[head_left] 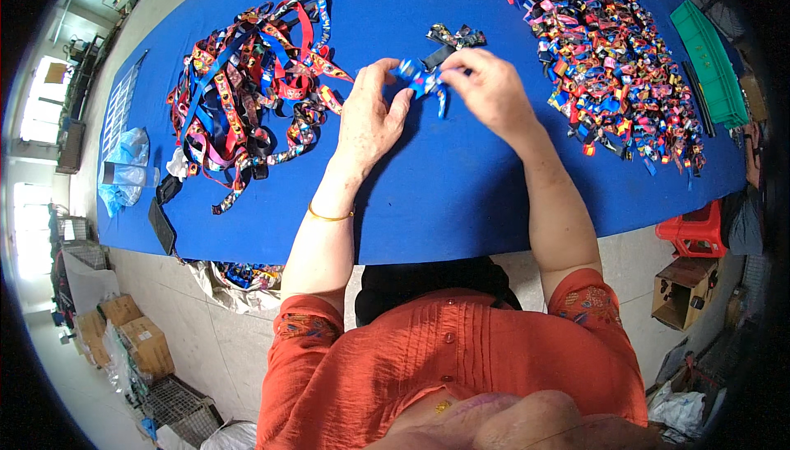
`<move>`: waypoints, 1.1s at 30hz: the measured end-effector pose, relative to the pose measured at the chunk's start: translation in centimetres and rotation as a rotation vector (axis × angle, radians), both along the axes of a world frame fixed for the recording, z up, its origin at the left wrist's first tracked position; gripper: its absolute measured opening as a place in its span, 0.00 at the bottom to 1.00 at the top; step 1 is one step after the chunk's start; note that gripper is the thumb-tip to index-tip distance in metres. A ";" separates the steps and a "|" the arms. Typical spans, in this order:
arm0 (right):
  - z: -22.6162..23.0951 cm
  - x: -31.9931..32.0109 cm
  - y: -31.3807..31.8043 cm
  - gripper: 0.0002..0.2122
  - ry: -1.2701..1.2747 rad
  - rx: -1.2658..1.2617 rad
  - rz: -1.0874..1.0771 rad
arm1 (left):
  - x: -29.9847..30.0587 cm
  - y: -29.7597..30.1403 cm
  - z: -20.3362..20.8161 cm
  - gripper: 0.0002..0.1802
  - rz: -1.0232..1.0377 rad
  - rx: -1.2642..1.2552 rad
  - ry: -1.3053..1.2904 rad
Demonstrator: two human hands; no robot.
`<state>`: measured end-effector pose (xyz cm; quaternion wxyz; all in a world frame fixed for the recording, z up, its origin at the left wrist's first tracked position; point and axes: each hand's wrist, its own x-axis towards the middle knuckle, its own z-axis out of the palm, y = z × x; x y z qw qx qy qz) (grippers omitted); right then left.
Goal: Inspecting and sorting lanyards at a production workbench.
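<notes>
Above the middle of the blue-covered table (pixel 444 211), a short blue printed ribbon piece (pixel 424 82), looped like a bow, is between my two hands. My left hand (pixel 370 116) pinches its left side between thumb and fingers. On the other side, the bent fingers of my right hand (pixel 494 92) are closed at the ribbon's right end; their tips partly cover it. Just beyond lies a dark patterned ribbon piece (pixel 458 37) with a black strip beside it. To the left is a tangled heap of long printed ribbons (pixel 226 92), red, blue and multicoloured.
Many small colourful ribbon pieces (pixel 609 55) cover the table's right side, beside a green plastic crate (pixel 709 63). A blue plastic bag (pixel 123 191) and a black strap (pixel 161 226) lie at the left edge. A red stool (pixel 691 229) and cardboard boxes (pixel 146 347) stand on the floor.
</notes>
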<state>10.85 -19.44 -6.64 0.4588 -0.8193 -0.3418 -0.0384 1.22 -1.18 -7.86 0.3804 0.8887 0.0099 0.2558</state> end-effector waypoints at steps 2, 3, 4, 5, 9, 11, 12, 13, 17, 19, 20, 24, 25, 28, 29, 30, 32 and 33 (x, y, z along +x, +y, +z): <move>0.4 1.0 -0.7 0.07 -0.002 0.078 -0.082 | 0.0 0.0 -0.2 0.22 0.021 -0.037 0.005; 0.8 1.2 -1.3 0.07 0.026 0.024 -0.130 | 0.0 0.0 -0.3 0.23 0.025 -0.011 0.006; 0.9 1.5 -1.5 0.07 0.006 0.005 -0.165 | 0.1 0.1 -0.3 0.23 0.028 0.016 0.005; 1.0 1.8 -1.7 0.07 -0.015 -0.013 -0.199 | 0.2 0.1 -0.4 0.23 0.032 0.016 -0.002; 0.1 3.6 -1.8 0.07 -0.046 -0.147 -0.202 | 0.1 -0.2 -0.5 0.22 0.017 0.040 0.120; 0.6 3.8 -1.5 0.06 -0.104 -0.242 -0.208 | 0.1 -0.2 -0.6 0.22 0.009 0.061 0.125; 0.6 4.0 -1.4 0.06 -0.105 -0.242 -0.205 | 0.0 -0.2 -0.5 0.22 0.007 0.060 0.146; 0.7 4.3 -1.4 0.06 -0.148 -0.285 -0.218 | 0.0 -0.1 -0.6 0.22 0.009 0.059 0.144; 0.5 5.6 -1.3 0.06 -0.224 -0.370 -0.191 | 0.0 -0.2 -0.7 0.23 0.008 0.070 0.169; 0.3 6.2 -1.4 0.06 -0.227 -0.391 -0.184 | 0.0 -0.2 -0.6 0.23 0.012 0.072 0.183; 0.3 6.4 -1.4 0.07 -0.229 -0.412 -0.178 | 0.0 -0.1 -0.6 0.23 0.004 0.088 0.170; 0.1 6.4 -1.2 0.07 -0.171 -0.452 -0.188 | 0.0 -0.2 -1.0 0.22 0.008 0.130 0.112; 0.0 6.4 -1.1 0.07 -0.171 -0.451 -0.188 | 0.0 -0.2 -1.0 0.22 0.008 0.131 0.111; -0.2 6.3 -1.0 0.07 -0.181 -0.416 -0.225 | 0.0 -0.4 -0.9 0.23 0.001 0.140 0.139; -0.1 6.3 -1.0 0.07 -0.181 -0.408 -0.219 | 0.0 -0.5 -0.9 0.23 0.000 0.141 0.144; -0.2 6.3 -1.0 0.07 -0.182 -0.399 -0.213 | 0.0 -0.5 -0.8 0.23 -0.002 0.142 0.149; -0.2 6.3 -0.9 0.07 -0.171 -0.391 -0.215 | 0.0 -0.4 -1.0 0.23 -0.010 0.151 0.142; -0.3 6.3 -0.9 0.08 -0.160 -0.384 -0.216 | 0.0 -0.3 -1.0 0.22 -0.018 0.159 0.134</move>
